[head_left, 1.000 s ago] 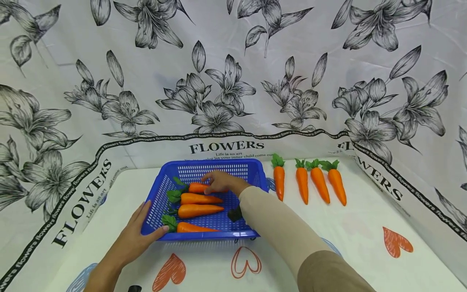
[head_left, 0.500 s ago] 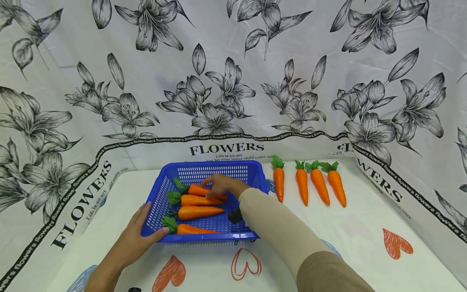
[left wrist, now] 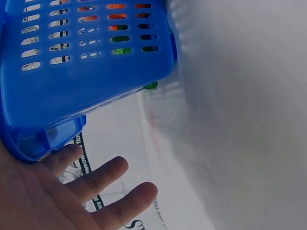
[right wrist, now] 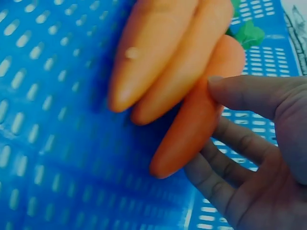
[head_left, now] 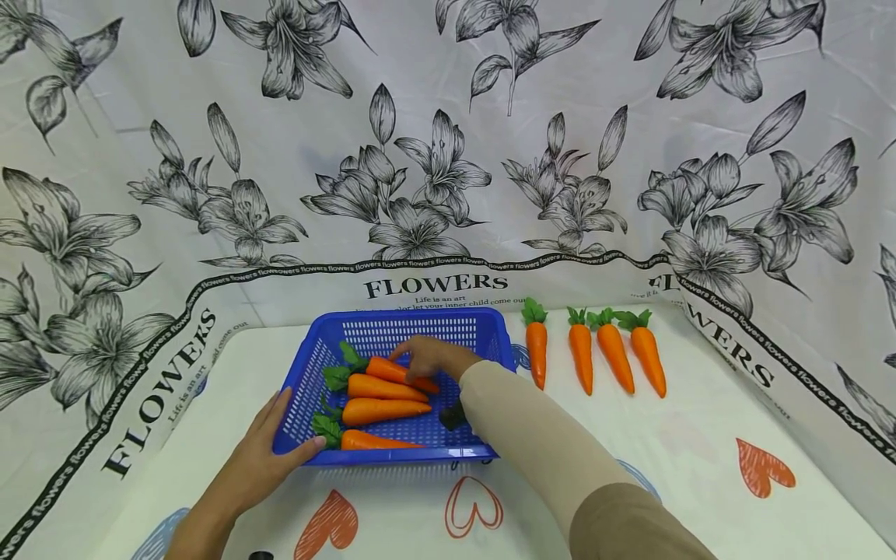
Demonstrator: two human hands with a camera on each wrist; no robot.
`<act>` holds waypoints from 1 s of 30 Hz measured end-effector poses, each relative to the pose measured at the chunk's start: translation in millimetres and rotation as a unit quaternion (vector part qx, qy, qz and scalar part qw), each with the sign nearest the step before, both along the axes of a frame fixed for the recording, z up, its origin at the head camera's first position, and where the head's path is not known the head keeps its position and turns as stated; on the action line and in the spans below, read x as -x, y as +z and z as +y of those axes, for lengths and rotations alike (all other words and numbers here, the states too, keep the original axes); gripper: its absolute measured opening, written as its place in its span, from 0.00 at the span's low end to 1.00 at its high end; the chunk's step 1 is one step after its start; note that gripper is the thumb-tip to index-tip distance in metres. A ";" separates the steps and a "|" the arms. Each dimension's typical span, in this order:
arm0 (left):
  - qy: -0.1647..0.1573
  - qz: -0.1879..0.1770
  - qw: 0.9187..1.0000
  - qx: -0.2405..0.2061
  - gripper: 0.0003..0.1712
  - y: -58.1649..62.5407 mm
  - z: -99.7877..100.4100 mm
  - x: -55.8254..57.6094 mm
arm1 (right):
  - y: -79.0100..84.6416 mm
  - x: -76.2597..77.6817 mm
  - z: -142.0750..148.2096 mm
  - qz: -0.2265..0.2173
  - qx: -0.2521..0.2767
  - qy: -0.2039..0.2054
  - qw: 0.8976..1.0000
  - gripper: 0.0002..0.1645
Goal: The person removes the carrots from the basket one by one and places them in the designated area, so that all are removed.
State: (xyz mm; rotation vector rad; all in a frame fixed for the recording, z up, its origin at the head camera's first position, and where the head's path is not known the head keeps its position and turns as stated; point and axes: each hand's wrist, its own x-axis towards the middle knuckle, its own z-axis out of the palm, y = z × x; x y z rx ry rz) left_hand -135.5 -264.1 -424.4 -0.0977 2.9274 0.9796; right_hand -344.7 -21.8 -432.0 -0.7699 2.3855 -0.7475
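A blue plastic basket [head_left: 413, 449] holds several orange carrots with green leafy tops. My right hand [head_left: 428, 356] reaches inside and pinches the rearmost carrot [head_left: 387, 369]; in the right wrist view the thumb presses one side of that carrot [right wrist: 206, 112] and the fingers lie behind it. Two more carrots [head_left: 387, 388] [head_left: 383, 410] lie just in front, and another carrot [head_left: 374, 441] lies along the front wall. At the front left corner, my left hand [head_left: 260, 455] rests against the basket rim, its fingers straight and spread beneath the rim in the left wrist view.
To the right of the basket, several carrots [head_left: 580, 358] lie in a row on the white tablecloth [head_left: 700, 482], tops toward the back. A flower-printed curtain [head_left: 448, 179] rises behind the table. A small black object [head_left: 261, 555] shows at the bottom edge.
The rearmost carrot in the basket has shifted slightly forward and to the right, tip swinging toward its neighbour, with my right hand moving along. My left hand stays at the corner.
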 end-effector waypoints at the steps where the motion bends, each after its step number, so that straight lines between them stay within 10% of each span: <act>1: -0.001 0.002 1.000 0.000 0.60 -0.5 0.4 0.0 | 1.0 -0.5 0.7 0.001 0.000 -0.001 1.000 0.29; 16: -0.010 0.005 1.000 -0.008 0.61 -0.5 -3.1 2.2 | 31.8 -7.2 13.1 -0.023 0.075 0.003 0.997 0.31; 30: -0.014 0.003 1.000 -0.008 0.61 0.0 -2.5 0.8 | 64.2 -30.2 32.0 -0.091 0.255 -0.061 0.961 0.32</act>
